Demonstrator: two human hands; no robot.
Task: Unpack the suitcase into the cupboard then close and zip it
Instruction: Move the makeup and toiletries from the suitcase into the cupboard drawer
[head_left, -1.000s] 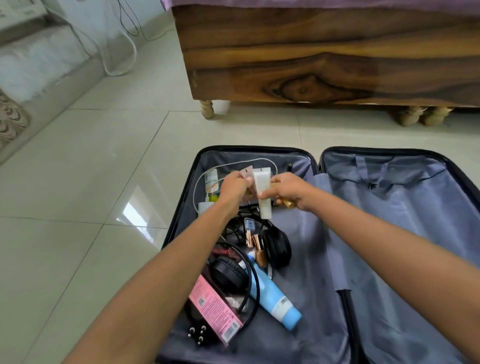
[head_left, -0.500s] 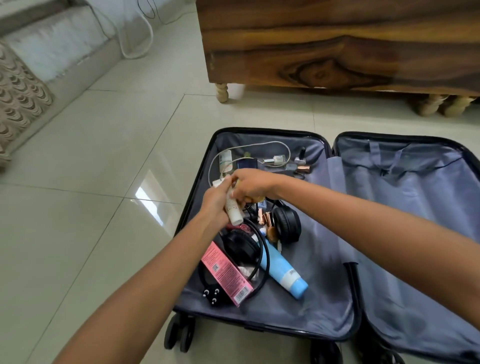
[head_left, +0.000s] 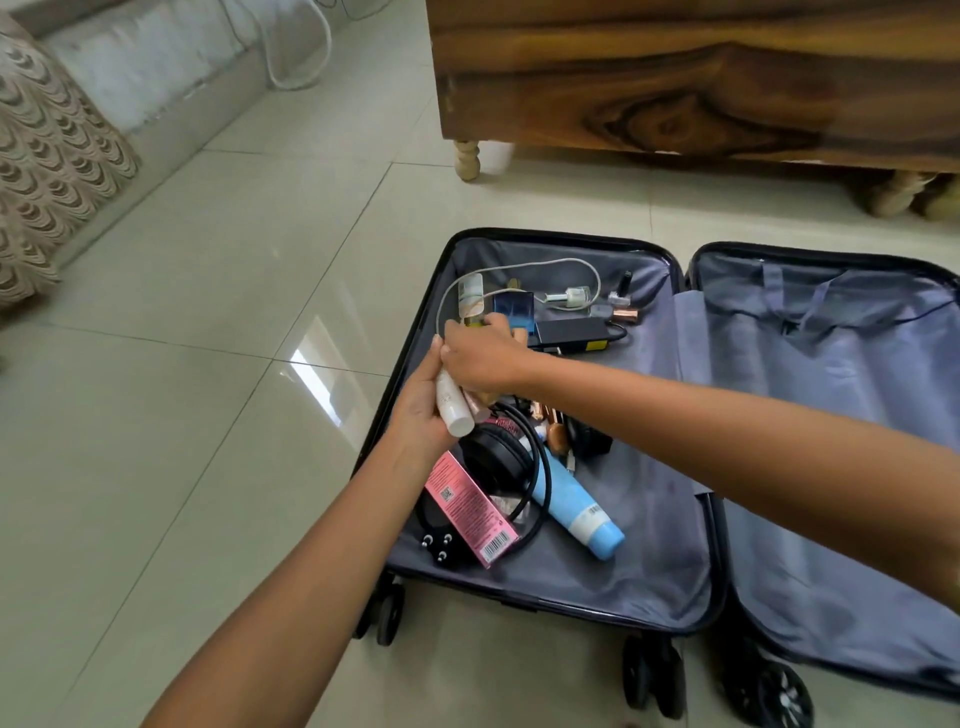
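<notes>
The open suitcase (head_left: 550, 587) is lying flat on the tiled floor (head_left: 182, 415). In its left half a pink box (head_left: 470, 506) is showing a barcode, its print too small to read, beside a blue tube (head_left: 576, 506) and black headphones (head_left: 498, 452). The left hand (head_left: 421, 410) is gripping a white tube (head_left: 452, 408), now tilted lower than a moment ago. The right hand (head_left: 480, 358), fingers curled, has moved toward a small bottle (head_left: 470, 293); whether it is holding anything is unclear.

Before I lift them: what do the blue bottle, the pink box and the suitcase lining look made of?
Blue bottle: likely plastic, smooth with a soft sheen. Pink box: printed cardboard by its sharp edges and barcode, slightly glossy. Suitcase lining: thin grey woven fabric, creased and faintly shiny, probably synthetic.
</notes>
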